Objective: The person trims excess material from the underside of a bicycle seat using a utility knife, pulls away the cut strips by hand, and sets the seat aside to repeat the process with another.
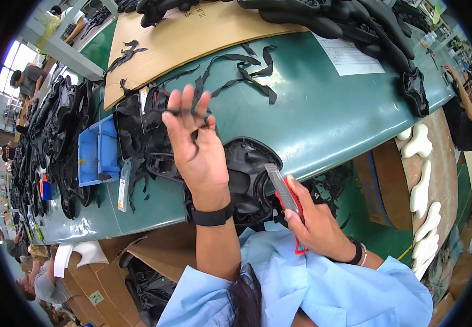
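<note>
Green and crowded, the counter carried heaps of black moulded parts, loose black trimmings and a sheet of brown cardboard along its far side, with a blue plastic tray off to the left and a white paper sheet to the right. Raised above the counter, the left hand was spread wide, palm toward the camera, its grip released; a thin black trimmed strip hung against the palm and fingers, caught only near the fingertips rather than clasped. A black wristband circled that wrist. Lower and to the right, the right hand was clenched around a red-handled utility knife, whose grey blade pointed up and to the left. Between the two hands, at the counter's near edge, lay a black moulded saddle-shaped part, just below the open palm and touching neither hand as far as could be seen. Pale blue sleeves filled the lower view.
</note>
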Tool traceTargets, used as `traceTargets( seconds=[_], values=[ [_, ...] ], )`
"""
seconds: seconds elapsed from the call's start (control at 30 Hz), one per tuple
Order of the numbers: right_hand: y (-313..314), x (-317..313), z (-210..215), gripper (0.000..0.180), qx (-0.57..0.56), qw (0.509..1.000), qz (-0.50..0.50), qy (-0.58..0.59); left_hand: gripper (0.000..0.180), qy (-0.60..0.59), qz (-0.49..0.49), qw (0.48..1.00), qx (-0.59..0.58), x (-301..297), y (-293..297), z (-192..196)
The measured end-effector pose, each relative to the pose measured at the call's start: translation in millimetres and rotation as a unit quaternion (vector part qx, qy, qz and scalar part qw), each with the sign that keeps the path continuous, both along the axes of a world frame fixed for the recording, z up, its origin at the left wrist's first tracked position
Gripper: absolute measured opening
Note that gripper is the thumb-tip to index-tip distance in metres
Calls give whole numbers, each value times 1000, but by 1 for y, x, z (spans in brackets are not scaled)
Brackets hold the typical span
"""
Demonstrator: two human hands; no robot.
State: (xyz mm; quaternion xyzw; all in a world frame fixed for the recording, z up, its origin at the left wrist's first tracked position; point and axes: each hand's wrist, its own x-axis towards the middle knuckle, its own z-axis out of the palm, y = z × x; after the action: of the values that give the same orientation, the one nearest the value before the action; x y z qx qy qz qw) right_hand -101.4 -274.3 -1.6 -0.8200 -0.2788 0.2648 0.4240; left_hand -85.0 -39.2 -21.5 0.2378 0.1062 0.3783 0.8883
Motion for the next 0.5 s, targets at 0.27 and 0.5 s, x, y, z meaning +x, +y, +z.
traceTargets(
  seconds=[0.27,0.5],
  values=[
    [0,47,-1,58,16,997,56,-50,64,486,-245,490,682,-57,40,25],
    [-22,55,-23,51,131,974,57,-175,52,475,-186,790,341,-115,12,18]
  ],
)
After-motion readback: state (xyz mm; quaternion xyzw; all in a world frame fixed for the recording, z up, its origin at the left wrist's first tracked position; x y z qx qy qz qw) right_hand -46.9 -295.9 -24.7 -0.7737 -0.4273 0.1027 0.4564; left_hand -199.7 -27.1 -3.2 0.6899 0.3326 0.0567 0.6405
